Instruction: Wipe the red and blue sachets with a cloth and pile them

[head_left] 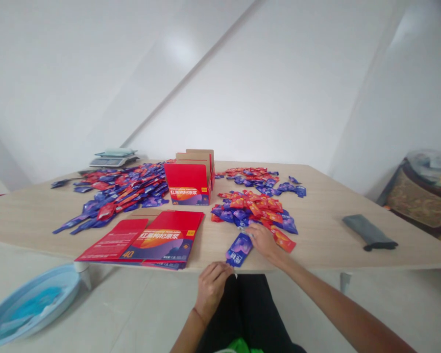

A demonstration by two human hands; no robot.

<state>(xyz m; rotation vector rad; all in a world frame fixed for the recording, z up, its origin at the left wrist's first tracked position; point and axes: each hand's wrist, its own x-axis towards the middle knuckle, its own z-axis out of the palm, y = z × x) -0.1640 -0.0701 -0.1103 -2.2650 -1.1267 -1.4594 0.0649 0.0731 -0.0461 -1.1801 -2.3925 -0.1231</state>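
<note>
Right hand, grip open, lies flat on purple sachet at pile's 6 o'clock, probably to pin it. Left hand is curled at the sachet's near end; can't tell whether its grip is closed.

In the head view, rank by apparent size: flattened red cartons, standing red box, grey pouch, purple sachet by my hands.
1. flattened red cartons
2. standing red box, though it sits farther away
3. grey pouch
4. purple sachet

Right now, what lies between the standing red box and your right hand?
In the head view, the heap of red and purple sachets lies between the red box and the right hand, whose fingers are at its near edge.
</note>
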